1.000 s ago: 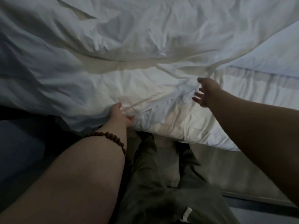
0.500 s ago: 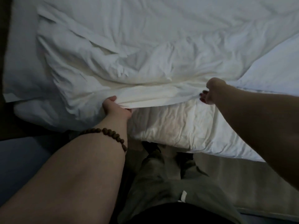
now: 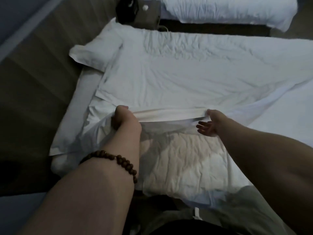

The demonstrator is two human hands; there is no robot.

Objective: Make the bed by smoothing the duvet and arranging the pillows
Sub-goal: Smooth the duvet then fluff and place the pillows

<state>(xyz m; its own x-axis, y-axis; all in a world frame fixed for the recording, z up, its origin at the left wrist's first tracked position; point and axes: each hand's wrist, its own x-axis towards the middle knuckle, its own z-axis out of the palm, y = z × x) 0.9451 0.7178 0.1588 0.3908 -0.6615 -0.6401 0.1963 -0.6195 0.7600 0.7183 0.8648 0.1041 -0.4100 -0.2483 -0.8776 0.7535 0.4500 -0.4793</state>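
The white duvet (image 3: 169,73) lies spread over the bed, and its near edge is lifted into a taut fold between my hands. My left hand (image 3: 124,118), with a bead bracelet on its wrist, grips that edge at the left. At the right end of the fold my right hand (image 3: 209,124) pinches the edge under its thumb, with the other fingers stretched out below it. One white pillow (image 3: 91,51) pokes out from under the duvet's far left corner. A second pillow (image 3: 72,138) lies beside my left wrist. The quilted mattress pad (image 3: 186,160) is bare below the fold.
A brown headboard panel (image 3: 33,85) runs along the left. At the top stands a nightstand (image 3: 145,14) with a dark object on it, and beyond it a second white bed (image 3: 228,9). My legs are at the bed's near edge.
The duvet went from crumpled to spread flat and farther up the bed. My right hand reached the edge and took hold of it. My view now takes in the pillows and the nightstand.
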